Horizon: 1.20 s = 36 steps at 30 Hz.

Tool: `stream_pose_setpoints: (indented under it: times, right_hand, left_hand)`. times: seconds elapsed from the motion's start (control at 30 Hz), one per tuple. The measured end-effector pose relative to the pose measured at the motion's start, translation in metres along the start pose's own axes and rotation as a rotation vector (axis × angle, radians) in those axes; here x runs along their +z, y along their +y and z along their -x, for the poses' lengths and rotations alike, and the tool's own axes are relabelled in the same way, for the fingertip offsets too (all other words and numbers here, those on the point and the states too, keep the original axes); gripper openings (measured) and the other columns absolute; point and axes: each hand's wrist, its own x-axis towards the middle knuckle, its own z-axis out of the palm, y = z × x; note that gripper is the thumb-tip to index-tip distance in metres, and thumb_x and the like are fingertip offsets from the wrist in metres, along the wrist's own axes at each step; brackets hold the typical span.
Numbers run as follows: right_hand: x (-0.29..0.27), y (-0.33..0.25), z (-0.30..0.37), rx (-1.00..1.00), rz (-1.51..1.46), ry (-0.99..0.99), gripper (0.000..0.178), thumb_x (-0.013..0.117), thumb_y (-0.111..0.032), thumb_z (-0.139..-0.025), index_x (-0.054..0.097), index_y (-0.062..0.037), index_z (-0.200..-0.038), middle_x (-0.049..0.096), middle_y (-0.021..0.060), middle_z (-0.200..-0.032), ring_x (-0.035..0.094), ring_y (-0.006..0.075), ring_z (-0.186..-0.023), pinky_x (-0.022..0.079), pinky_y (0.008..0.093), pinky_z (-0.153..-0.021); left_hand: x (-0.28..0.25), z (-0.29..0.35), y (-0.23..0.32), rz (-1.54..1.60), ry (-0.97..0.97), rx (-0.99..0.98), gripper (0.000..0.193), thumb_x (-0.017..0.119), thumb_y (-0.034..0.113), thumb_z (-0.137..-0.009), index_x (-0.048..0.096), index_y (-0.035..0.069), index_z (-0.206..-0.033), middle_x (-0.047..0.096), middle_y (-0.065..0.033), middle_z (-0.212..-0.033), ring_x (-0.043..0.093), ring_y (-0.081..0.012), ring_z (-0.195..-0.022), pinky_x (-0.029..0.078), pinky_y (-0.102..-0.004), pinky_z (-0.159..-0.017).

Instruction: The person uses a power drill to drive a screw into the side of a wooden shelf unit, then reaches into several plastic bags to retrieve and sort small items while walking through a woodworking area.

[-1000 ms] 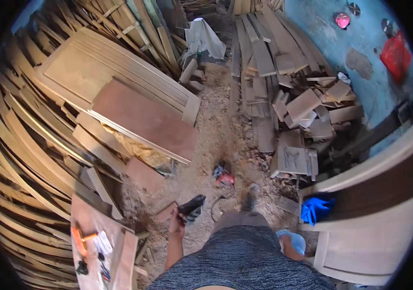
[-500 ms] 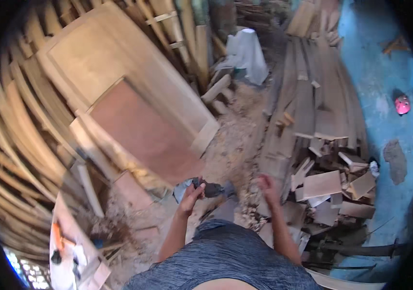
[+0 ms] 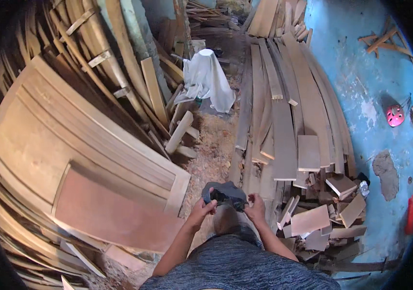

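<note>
A soft, dark grey cloth item (image 3: 224,189) with a black inner side is spread between my hands, in front of my body; its exact kind is unclear, though it is somewhat cap-like. My left hand (image 3: 202,211) pinches its left edge between thumb and fingers. On the opposite edge, my right hand (image 3: 255,210) has its fingers closed. Beneath the item, part of my leg shows above the floor.
A large wooden door panel (image 3: 90,140) leans at left, with a reddish-brown board (image 3: 114,208) against it. Long planks (image 3: 283,130) and offcuts (image 3: 310,220) lie at right beside a blue wall (image 3: 361,77). A white-draped object (image 3: 209,79) stands ahead.
My right hand, apart from the item before, has come to its right edge. The item is now spread between both hands. My view has turned rightward, shifting the door panel left.
</note>
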Motion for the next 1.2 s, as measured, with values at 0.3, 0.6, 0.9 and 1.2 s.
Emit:
stream_pose_setpoints:
  times: [0.3,0.6,0.9,1.2]
  right_hand:
    - [0.094,0.01,-0.333,0.24,-0.689,-0.158,0.017,0.066,-0.017,-0.098,0.064,-0.0012,-0.104,0.072,0.0106,-0.087,0.073,0.0198,-0.083,0.056,0.0326,-0.072]
    - [0.139,-0.084,-0.584,-0.141,-0.36,-0.422,0.081,0.083,-0.036,-0.082,0.043,-0.0035,-0.144,0.062,0.0211,-0.131,0.06,0.0346,-0.125,0.049,0.0445,-0.104]
    - [0.153,-0.056,-0.782,0.384,-0.048,-0.128,0.073,0.078,-0.014,-0.072,0.045,-0.0087,-0.137,0.063,0.0242,-0.123,0.061,0.045,-0.116,0.051,0.0512,-0.094]
    - [0.052,-0.045,-0.973,0.526,0.192,0.079,0.04,0.066,-0.005,-0.069,0.06,-0.0024,-0.109,0.069,0.0232,-0.093,0.067,0.0457,-0.091,0.053,0.0469,-0.084]
  left_hand:
    - [-0.074,-0.275,0.095,-0.064,0.129,-0.108,0.068,0.072,0.044,-0.094,0.053,0.001,-0.144,0.066,-0.0015,-0.09,0.062,-0.0118,-0.083,0.048,-0.0266,-0.075]
    - [-0.074,-0.502,0.248,-0.139,-0.104,-0.246,0.061,0.072,0.038,-0.096,0.051,0.005,-0.143,0.067,-0.0048,-0.1,0.063,-0.0104,-0.085,0.049,-0.0243,-0.075]
    - [-0.065,-0.774,0.358,-0.102,-0.469,-0.248,0.068,0.066,0.036,-0.101,0.038,0.01,-0.158,0.068,-0.0036,-0.102,0.062,-0.0092,-0.089,0.05,-0.025,-0.081]
    - [-0.033,-1.004,0.437,-0.132,-0.598,-0.298,0.071,0.07,0.047,-0.096,0.046,0.015,-0.154,0.068,0.0014,-0.109,0.058,-0.0053,-0.092,0.042,-0.0223,-0.077]
